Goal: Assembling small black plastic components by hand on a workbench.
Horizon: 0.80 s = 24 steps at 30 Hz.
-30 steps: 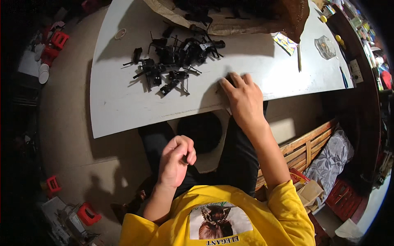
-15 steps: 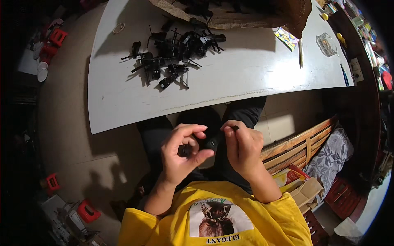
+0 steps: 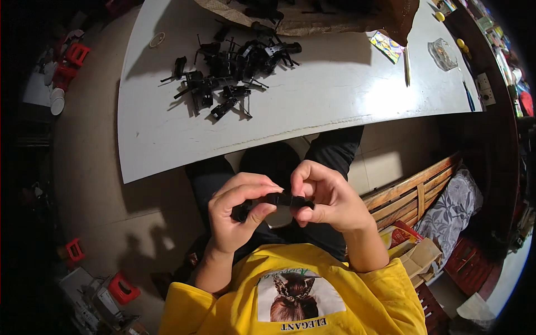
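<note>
I watch the left hand (image 3: pixel 230 215) and right hand (image 3: pixel 341 202) just come together over the lap (image 3: pixel 335 149), pinching opposite ends of a black plastic part (image 3: pixel 285 199) below the white-topped table (image 3: pixel 318 97), so both apparently steady it.

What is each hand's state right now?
Left hand: closed on a small, black, elongated part; something black also in its palm.
Right hand: closed on the same part.

The elongated black part (image 3: pixel 286 200) was held roughly horizontal, its right end slightly lower, just below frame centre.
</note>
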Motion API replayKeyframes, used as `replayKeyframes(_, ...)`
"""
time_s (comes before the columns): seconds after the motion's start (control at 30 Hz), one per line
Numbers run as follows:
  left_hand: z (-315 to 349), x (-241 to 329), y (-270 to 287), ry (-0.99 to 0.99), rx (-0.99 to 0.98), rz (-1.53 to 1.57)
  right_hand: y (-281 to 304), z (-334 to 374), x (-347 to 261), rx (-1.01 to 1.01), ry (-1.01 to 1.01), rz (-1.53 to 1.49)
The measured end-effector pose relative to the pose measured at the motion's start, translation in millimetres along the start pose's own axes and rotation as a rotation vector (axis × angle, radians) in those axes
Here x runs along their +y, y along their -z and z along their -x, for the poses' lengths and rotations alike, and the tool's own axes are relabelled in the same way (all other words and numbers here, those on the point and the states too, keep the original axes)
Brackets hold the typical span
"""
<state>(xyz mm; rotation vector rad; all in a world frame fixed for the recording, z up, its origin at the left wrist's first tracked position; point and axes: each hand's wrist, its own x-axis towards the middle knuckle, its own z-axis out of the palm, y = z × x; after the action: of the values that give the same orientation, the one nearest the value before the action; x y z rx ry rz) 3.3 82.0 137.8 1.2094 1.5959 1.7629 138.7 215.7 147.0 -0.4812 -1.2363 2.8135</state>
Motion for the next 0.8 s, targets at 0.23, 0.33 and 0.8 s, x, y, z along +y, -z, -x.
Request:
replayKeyframes(0.23,-9,8,-1,-0.064,-0.083,-0.105,6,-1,8,-0.139,0.147,-0.223)
replayKeyframes(0.33,-10,10,1,-0.084,-0.104,-0.173,6,-3,11,-0.064,0.191,-0.018)
replayKeyframes(0.8,-3,12,-10,-0.11,-0.096,-0.442,-1,-5,28,0.194,0.247,-0.091)
